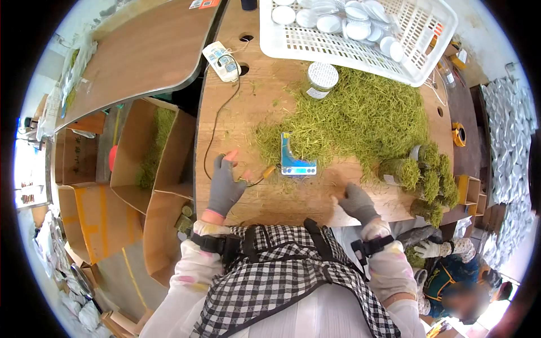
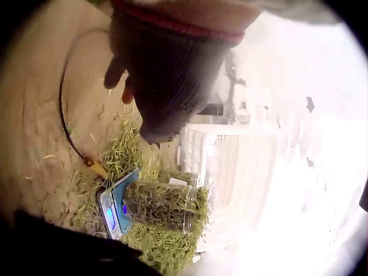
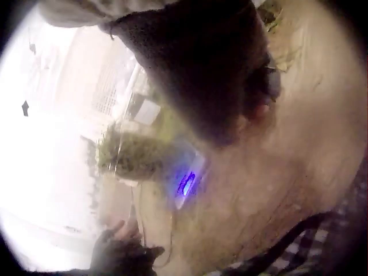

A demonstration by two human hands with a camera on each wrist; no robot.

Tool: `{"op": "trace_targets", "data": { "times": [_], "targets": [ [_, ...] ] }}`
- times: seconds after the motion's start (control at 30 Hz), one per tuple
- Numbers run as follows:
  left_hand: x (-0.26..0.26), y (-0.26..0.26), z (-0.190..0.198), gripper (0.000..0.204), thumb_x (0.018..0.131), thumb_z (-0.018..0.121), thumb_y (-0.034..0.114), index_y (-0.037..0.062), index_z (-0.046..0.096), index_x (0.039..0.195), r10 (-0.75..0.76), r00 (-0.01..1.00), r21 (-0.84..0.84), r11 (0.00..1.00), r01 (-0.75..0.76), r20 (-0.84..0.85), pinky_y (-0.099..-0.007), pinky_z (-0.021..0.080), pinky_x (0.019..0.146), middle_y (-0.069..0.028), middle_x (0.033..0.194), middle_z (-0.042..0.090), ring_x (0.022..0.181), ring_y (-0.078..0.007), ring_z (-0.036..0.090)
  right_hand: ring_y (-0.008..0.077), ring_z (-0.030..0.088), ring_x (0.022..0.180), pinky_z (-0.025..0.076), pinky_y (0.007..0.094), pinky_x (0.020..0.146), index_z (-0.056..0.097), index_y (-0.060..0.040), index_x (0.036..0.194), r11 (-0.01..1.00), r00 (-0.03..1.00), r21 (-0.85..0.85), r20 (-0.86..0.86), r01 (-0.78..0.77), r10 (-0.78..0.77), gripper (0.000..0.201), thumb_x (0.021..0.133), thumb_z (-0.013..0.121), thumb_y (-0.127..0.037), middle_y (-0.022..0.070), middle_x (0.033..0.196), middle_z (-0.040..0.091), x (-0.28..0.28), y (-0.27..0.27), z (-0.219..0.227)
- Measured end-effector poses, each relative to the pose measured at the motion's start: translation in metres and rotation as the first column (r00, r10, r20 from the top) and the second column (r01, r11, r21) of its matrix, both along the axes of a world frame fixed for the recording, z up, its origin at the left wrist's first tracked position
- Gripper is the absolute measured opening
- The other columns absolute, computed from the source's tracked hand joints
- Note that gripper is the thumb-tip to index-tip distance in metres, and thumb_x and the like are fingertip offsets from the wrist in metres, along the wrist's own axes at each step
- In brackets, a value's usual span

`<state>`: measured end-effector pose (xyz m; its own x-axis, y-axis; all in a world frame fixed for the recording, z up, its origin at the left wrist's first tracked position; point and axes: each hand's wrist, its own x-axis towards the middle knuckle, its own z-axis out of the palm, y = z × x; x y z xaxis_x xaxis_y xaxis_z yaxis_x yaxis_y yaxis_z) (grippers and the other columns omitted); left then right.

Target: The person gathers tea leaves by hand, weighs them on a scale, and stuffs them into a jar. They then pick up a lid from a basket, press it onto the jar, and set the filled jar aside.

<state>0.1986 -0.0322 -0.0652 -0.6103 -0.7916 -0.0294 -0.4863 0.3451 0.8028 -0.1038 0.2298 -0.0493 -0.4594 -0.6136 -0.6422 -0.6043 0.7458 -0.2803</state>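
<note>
Grey-gloved, the left hand [image 1: 226,188] spreads near the left edge of the table [image 1: 259,209]; mid-frame, a herb-filled jar [image 2: 158,206] stands on the blue scale [image 1: 290,153], digits unreadable; bare wood separates it from the blurred right hand [image 1: 356,201], thumb apart.

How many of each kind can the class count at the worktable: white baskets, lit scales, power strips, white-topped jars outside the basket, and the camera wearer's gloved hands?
White basket: 1
Lit scale: 1
Power strip: 1
White-topped jar: 1
Gloved hands: 2 (left hand, right hand)
Total: 6
</note>
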Motion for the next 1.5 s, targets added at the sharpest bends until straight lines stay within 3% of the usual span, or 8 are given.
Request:
{"op": "trace_targets", "data": {
  "times": [0.27, 0.43, 0.53, 0.7, 0.9, 0.97, 1.17, 1.5],
  "targets": [
    [-0.066, 0.017, 0.052, 0.096, 0.079, 0.088, 0.023, 0.0080, 0.035, 0.157, -0.247, 0.964, -0.249, 0.944, 0.217, -0.095, -0.0464, 0.046, 0.106, -0.0239, 0.143, 0.047, 0.131, -0.0424, 0.050, 0.0353, 0.067, 0.088, 0.055, 0.0448, 0.077, 0.058, -0.0037, 0.134, 0.842, 0.978, -0.496, 0.121, 0.210, -0.172, 0.053, 0.088, 0.075, -0.024, 0.0195, 0.111, 0.064, 0.006, -0.006, 0.011],
    [-0.108, 0.018, 0.067, 0.087, 0.080, 0.086, 0.025, 0.0067, 0.042, 0.153, -0.384, 0.914, -0.374, 0.873, 0.315, -0.127, -0.0487, 0.044, 0.108, -0.0230, 0.152, 0.044, 0.138, -0.0437, 0.045, 0.0347, 0.063, 0.100, 0.053, 0.0435, 0.084, 0.057, -0.0081, 0.143, 0.624, 0.976, -0.777, -0.188, -0.080, -0.110, 0.059, 0.089, 0.075, -0.026, 0.0180, 0.129, 0.058, 0.032, -0.080, 0.058],
    [-0.118, 0.017, 0.050, 0.068, 0.083, 0.080, 0.021, 0.0050, 0.054, 0.144, -0.438, 0.899, -0.575, 0.731, 0.368, 0.018, -0.0502, 0.043, 0.110, -0.0193, 0.151, 0.045, 0.138, -0.0432, 0.046, 0.0405, 0.056, 0.116, 0.046, 0.0499, 0.097, 0.063, -0.0083, 0.136, 0.657, 0.827, -0.615, -0.562, -0.436, 0.023, 0.052, 0.091, 0.073, -0.032, 0.0195, 0.135, 0.054, 0.037, -0.104, 0.073],
    [-0.121, 0.031, 0.058, 0.043, 0.089, 0.071, 0.016, 0.0026, 0.066, 0.129, -0.347, 0.935, -0.521, 0.785, 0.335, 0.078, -0.0531, 0.042, 0.110, -0.0193, 0.147, 0.047, 0.139, -0.0457, 0.043, 0.0450, 0.049, 0.126, 0.040, 0.0538, 0.106, 0.068, -0.0091, 0.131, 0.641, 0.834, -0.634, -0.552, -0.433, 0.017, 0.044, 0.093, 0.069, -0.033, 0.0202, 0.146, 0.049, 0.034, -0.111, 0.057],
    [-0.121, 0.027, 0.065, 0.038, 0.089, 0.071, 0.019, 0.0029, 0.070, 0.124, -0.343, 0.936, -0.469, 0.817, 0.336, 0.072, -0.0543, 0.041, 0.112, -0.0242, 0.148, 0.043, 0.138, -0.0487, 0.041, 0.0431, 0.054, 0.124, 0.046, 0.0467, 0.105, 0.069, -0.0119, 0.129, 0.741, 0.968, -0.657, 0.247, 0.139, 0.038, 0.040, 0.095, 0.069, -0.033, 0.0218, 0.141, 0.054, -0.053, -0.114, 0.051],
    [-0.124, 0.029, 0.066, 0.039, 0.089, 0.072, 0.018, 0.0033, 0.070, 0.124, -0.340, 0.939, -0.456, 0.827, 0.328, 0.057, -0.0542, 0.040, 0.112, -0.0244, 0.148, 0.043, 0.138, -0.0489, 0.041, 0.0406, 0.056, 0.124, 0.048, 0.0432, 0.104, 0.063, -0.0080, 0.134, 0.901, 0.973, -0.429, -0.176, 0.059, -0.147, 0.054, 0.091, 0.075, -0.039, 0.0222, 0.135, 0.057, -0.065, -0.131, 0.043],
    [-0.127, 0.028, 0.070, 0.045, 0.084, 0.075, 0.012, 0.0038, 0.067, 0.128, -0.326, 0.943, -0.423, 0.848, 0.320, 0.061, -0.0556, 0.040, 0.112, -0.0257, 0.149, 0.042, 0.137, -0.0505, 0.042, 0.0363, 0.057, 0.124, 0.044, 0.0486, 0.106, 0.051, -0.0023, 0.142, 0.991, 0.850, -0.120, -0.527, -0.062, -0.010, 0.087, 0.078, 0.085, -0.051, 0.0230, 0.133, 0.057, -0.052, -0.215, 0.026],
    [-0.129, 0.024, 0.071, 0.049, 0.085, 0.076, 0.013, 0.0056, 0.064, 0.132, -0.344, 0.938, -0.407, 0.851, 0.331, 0.044, -0.0549, 0.044, 0.107, -0.0284, 0.147, 0.042, 0.132, -0.0503, 0.047, 0.0312, 0.060, 0.114, 0.042, 0.0492, 0.103, 0.079, -0.0147, 0.098, 0.908, 0.817, -0.318, -0.576, -0.271, 0.042, 0.026, 0.080, 0.080, -0.033, 0.0092, 0.113, 0.066, -0.096, -0.164, 0.024]
  ]
}}
